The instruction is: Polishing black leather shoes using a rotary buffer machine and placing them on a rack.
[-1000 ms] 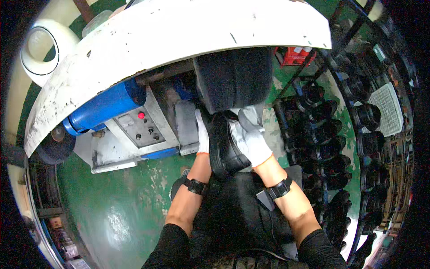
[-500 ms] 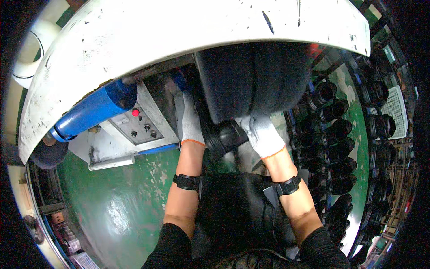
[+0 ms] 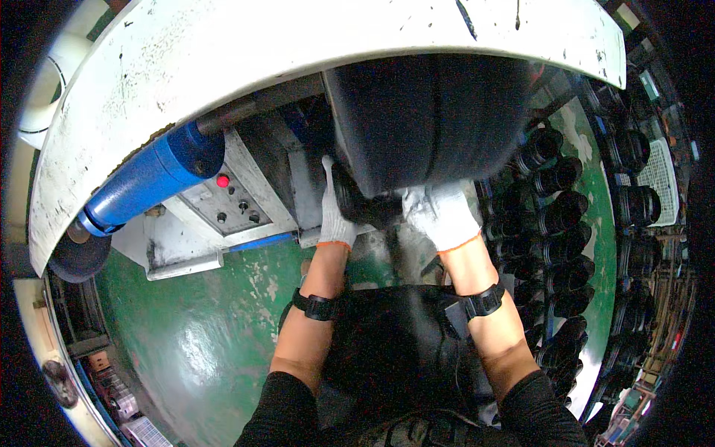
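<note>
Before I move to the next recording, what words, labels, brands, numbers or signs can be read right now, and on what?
None can be read.
Control panel, around its knobs: too small to read any marking.
Brown box, lower left: too small to tell if it bears print.
White hood: scuffs and dark streaks, no readable lettering.
Dark shoe between the gloved hands: too dark and blurred to tell.

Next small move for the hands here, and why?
Probably turn the black shoe slightly at the large dark roller, to present another patch: the gloved left hand and right hand hold it from either side, by the roller's lower edge; whether they touch is unclear.
</note>
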